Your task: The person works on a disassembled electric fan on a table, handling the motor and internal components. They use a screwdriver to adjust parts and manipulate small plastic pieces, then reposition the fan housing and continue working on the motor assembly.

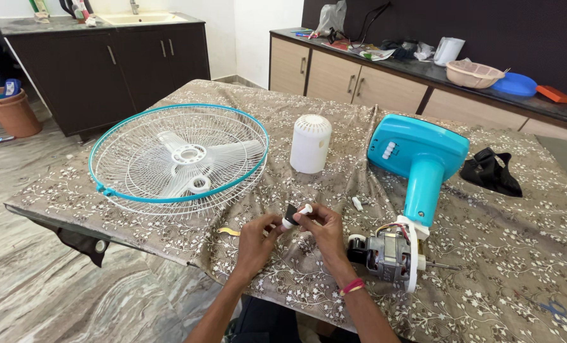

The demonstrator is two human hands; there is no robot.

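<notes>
A small white knob with a black part (293, 215) is held between the fingertips of the left hand (255, 240) and the right hand (323, 230), both closed on it, just above the near edge of the worktop (499, 254). The motor (388, 253) lies just to the right, and the fan guard with the blades (179, 159) lies far left. If the pinch is loosened, the small piece could probably slip and fall past the edge to the floor, because so little of it is held.

packages: crumpled clear plastic bag (332, 16) | place: far counter (423, 71), by dark wall | labels, screens: none
</notes>
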